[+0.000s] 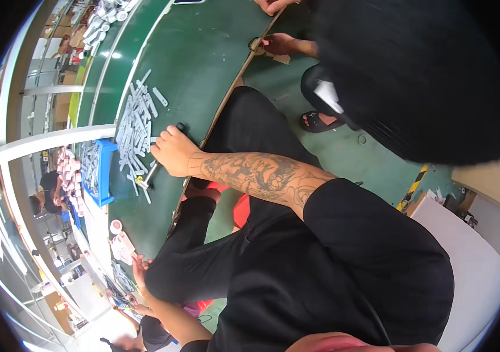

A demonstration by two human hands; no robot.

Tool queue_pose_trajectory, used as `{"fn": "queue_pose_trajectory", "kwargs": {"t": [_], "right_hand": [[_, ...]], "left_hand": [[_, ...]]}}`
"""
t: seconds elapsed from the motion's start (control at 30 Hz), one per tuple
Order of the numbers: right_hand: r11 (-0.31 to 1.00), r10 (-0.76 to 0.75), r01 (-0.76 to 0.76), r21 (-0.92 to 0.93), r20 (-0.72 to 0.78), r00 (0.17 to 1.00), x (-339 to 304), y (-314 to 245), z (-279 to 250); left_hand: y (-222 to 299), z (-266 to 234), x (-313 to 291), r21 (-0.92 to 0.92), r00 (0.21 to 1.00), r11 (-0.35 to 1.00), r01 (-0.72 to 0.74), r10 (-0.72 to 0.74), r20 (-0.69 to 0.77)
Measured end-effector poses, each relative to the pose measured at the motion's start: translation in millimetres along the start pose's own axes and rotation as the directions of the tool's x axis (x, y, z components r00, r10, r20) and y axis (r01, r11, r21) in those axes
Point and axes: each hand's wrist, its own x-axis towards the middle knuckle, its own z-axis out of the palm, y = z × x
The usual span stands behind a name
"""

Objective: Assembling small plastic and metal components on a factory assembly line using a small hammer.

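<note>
My right hand (173,151), on a tattooed forearm, is closed over the green tabletop (185,64) near its wooden edge. A slim tool (153,170) is in its grip: a dark end shows above the fist, and a metal shaft comes out below beside a small yellow piece (139,180). The rest of the tool is covered by my fingers. Beside the hand lies a heap of grey elongated parts (136,120). My left hand (141,271) is at the table's lower edge with its fingers apart, next to a pale pink-and-white part (123,246).
A blue bin (105,170) of grey parts stands past the heap, by a white frame post (56,141). White parts (104,20) lie at upper left. A co-worker in black (402,70) sits at upper right, hands at the table edge. Another person (153,334) works at lower left.
</note>
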Motion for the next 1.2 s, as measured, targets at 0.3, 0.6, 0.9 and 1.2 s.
{"fn": "queue_pose_trajectory", "kwargs": {"t": [0.3, 0.6, 0.9, 1.2], "right_hand": [[0.999, 0.026, -0.027, -0.029, -0.011, 1.0, -14.5, 0.1, -0.2], [1.0, -0.011, 0.011, 0.016, -0.033, 0.999, 1.0, -15.4, -8.7], [0.997, -0.075, 0.077, 0.002, 0.295, 0.953, 26.0, 20.9, -35.5], [0.917, -0.399, 0.373, 0.144, 0.263, 0.879, 42.3, 45.7, -46.1]], "left_hand": [[0.8, 27.1, -21.5, 0.041, 0.992, 0.996, -0.083, 0.086, -0.091], [15.0, -26.8, -29.6, 0.371, 0.974, 0.901, -0.225, 0.223, 0.049], [-5.6, 25.1, -15.2, 0.386, 0.972, 0.895, -0.224, 0.175, 0.16], [9.7, 36.2, 23.9, 0.33, 0.894, 0.944, -0.014, -0.136, 0.428]]}}
